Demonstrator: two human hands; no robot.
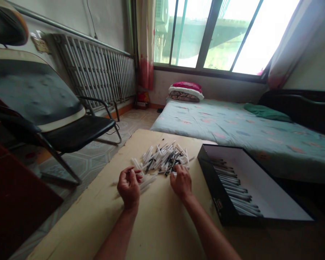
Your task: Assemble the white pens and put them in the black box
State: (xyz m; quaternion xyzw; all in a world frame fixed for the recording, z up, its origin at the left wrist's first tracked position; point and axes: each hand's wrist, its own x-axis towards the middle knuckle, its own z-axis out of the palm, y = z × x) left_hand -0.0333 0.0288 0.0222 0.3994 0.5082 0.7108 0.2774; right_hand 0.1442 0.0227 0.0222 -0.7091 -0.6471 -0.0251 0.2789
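Counter (154,231): pale yellow top, worn along the left edge; carries everything in hand's reach.

Heap of tubes (162,157): white tubes and thin dark pieces, jumbled together, towards the far end of the counter. Lies ahead of and between both hands, a spot that seems chosen for easy reach from either side.

Loose tubes (148,183): a few, pale and blurred, lying just beside the left hand, on the near side of the heap; perhaps kept apart so single pieces are easier to take up.

Box (278,184): open, dark outside, white inside; at the right of the counter, beside the right forearm. Its open top appears to leave the contents accessible.

Sticks (237,189): slender, pale with dark ends, side by side in a row along the box's left wall; the alignment looks deliberate, likely to save room and prevent tangling.

Left hand (129,187): raised near the loose tubes, wrist bent up, palm turned inward. Fingers curl towards the thumb with little gap; whether they grip a small dark piece cannot be told.

Right hand (182,182): back upward, forearm slanting in from the lower right. Fingers bend down at the heap's near right edge, partly closed; a white end shows beneath them, but a firm hold cannot be confirmed.
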